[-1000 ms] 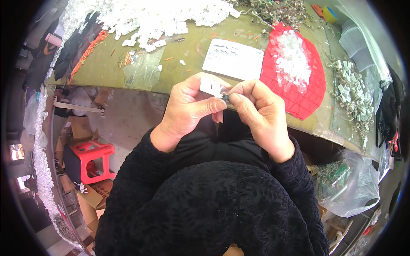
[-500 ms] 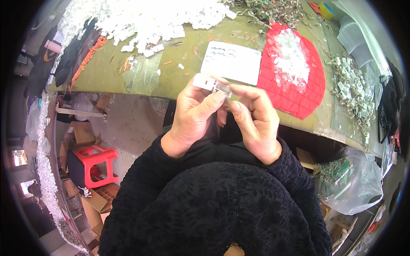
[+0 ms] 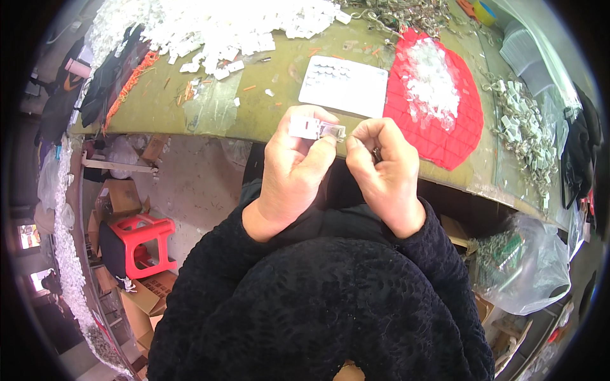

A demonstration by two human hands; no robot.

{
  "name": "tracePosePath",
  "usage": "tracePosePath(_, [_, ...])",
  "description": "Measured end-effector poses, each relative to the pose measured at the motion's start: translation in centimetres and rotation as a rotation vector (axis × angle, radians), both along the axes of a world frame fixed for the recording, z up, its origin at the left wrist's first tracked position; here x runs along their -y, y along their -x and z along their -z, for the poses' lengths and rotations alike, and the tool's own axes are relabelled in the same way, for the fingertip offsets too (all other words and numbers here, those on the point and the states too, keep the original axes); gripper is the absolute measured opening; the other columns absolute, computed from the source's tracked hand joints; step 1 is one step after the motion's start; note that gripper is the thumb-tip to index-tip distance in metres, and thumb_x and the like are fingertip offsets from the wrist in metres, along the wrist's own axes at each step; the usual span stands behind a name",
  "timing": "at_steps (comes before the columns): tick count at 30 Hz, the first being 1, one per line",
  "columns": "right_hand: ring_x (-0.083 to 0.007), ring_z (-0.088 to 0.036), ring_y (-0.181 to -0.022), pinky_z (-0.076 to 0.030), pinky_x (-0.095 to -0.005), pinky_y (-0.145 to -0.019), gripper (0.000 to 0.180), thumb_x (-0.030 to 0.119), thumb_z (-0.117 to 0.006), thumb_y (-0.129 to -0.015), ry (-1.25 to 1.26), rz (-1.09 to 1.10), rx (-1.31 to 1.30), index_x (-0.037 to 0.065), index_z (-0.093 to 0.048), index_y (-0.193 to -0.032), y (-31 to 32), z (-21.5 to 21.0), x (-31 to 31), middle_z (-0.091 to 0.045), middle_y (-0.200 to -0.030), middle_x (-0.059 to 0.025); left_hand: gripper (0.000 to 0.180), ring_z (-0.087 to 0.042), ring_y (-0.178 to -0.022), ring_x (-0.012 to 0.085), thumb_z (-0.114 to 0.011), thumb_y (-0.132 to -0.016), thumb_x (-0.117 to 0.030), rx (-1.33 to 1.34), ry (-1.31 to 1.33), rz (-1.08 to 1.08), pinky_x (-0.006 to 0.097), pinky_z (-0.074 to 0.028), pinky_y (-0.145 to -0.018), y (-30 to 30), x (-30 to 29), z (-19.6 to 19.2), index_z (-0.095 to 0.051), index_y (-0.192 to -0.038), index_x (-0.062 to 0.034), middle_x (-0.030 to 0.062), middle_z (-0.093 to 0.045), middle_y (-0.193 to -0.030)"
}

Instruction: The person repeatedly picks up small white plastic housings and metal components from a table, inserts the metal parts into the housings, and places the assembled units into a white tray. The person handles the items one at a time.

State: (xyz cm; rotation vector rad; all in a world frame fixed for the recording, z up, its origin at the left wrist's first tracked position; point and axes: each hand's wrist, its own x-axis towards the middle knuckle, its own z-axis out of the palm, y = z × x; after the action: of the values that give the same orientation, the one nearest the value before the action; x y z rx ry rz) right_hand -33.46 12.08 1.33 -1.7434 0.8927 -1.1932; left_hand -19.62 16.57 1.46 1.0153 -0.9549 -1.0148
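My left hand pinches a small white plastic case whose right end is a clear, see-through part. Its thumb presses on the clear part from below. Just right of that end, my right hand has thumb and forefinger brought together, with the other fingers curled in. Whatever lies between those fingertips is too small to make out. Both hands are over the table's near edge. Beyond them lies a white board with rows of small dark round pieces, beside a red quilted cloth bearing a heap of clear plastic pieces.
White plastic parts are piled at the far left of the green table. Metal chain-like pieces lie at the back, and finished-looking clusters at the right. Below stand a red stool and a clear plastic bag.
My right hand has drawn slightly right, away from the clear end, and its fingers have closed into a pinch. The left hand keeps the case, now turned a little more level.
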Motion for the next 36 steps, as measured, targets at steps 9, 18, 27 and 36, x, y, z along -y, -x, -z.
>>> tracePosePath(9, [-0.0121, -0.06, -0.076, -0.049, -0.0246, -0.067, 0.013, 0.008, -0.058, -0.096, -0.624, -0.299, 0.194, 0.001, -0.052, -0.104, 0.9, 0.3, 0.1, -0.063, -0.088, -0.0077, 0.028, -0.052, -0.056, 0.0101, -0.059, -0.096, -0.012, -0.569, -0.087, 0.341, 0.025, -0.044, -0.048, -1.5, 0.7, 1.0, -0.056, -0.121, 0.0013, 0.0046, -0.062, -0.086])
tracePosePath(18, [-0.0192, -0.05, -0.113, -0.043, -0.0338, -0.096, 0.033, -0.003, -0.056, -0.088, -0.369, -0.262, 0.276, 0.004, -0.046, -0.118, -0.4, -1.0, -0.1, -0.053, -0.122, -0.0117, 0.032, -0.065, -0.068, 0.018, -0.059, -0.098, -0.015, -0.19, -0.078, 0.381, 0.029, -0.054, -0.055, -2.8, 0.2, 0.6, -0.057, -0.124, 0.0042, 0.0115, -0.066, -0.098])
tracePosePath(27, [-0.0133, -0.059, -0.082, -0.048, -0.0279, -0.075, 0.023, 0.001, -0.061, -0.091, -0.018, -0.229, -0.016, 0.001, -0.053, -0.113, -0.8, -0.8, 2.9, -0.06, -0.105, -0.0091, 0.028, -0.068, -0.067, 0.0214, -0.056, -0.098, -0.008, -0.398, -0.153, 0.454, 0.03, -0.057, -0.055, -4.7, 0.3, 2.0, -0.058, -0.123, 0.0049, 0.0167, -0.068, -0.096])
tracePosePath(36, [-0.0187, -0.065, -0.078, -0.05, -0.0285, -0.072, 0.011, 0.006, -0.064, -0.089, 0.327, -0.066, -0.517, -0.001, -0.065, -0.098, -1.7, 0.2, 15.3, -0.066, -0.086, -0.0109, 0.04, -0.063, -0.062, 0.0153, -0.055, -0.097, -0.007, -0.807, -0.112, 0.512, 0.027, -0.055, -0.043, -10.0, 5.0, 5.4, -0.047, -0.132, 0.0096, 0.0255, -0.063, -0.113])
